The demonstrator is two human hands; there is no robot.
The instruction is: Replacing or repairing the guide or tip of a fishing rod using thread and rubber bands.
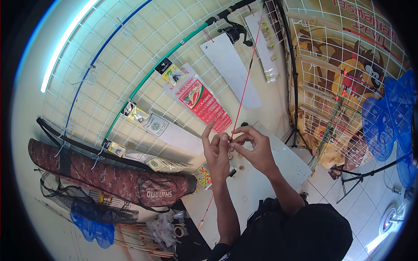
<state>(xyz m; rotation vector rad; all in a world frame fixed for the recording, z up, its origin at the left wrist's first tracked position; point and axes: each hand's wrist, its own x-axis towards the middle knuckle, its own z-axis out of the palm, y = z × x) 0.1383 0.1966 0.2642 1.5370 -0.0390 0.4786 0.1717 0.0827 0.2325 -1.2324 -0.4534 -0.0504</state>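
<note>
**Long rod, small pinch**

The thin red rod (244, 89) crosses over the white table (291, 168), running up past twelve o'clock from the fingertips and, it seems, down toward half past six. The left hand (216, 150) has a narrow grip on it, thumb against fingertips; the right hand (257, 150) comes in at the same spot, thumb and forefinger nearly together, though I can't tell whether they clasp the rod or something tiny on it.

With so much length on so small a grip, I'd worry that a slack pinch lets the rod twist, or swing against the black fishing reel (235, 32) at twelve. A careless wrist could scatter the small tan rings (241, 167) at five, or tip the box of coloured pieces (203, 177) at seven.
</note>
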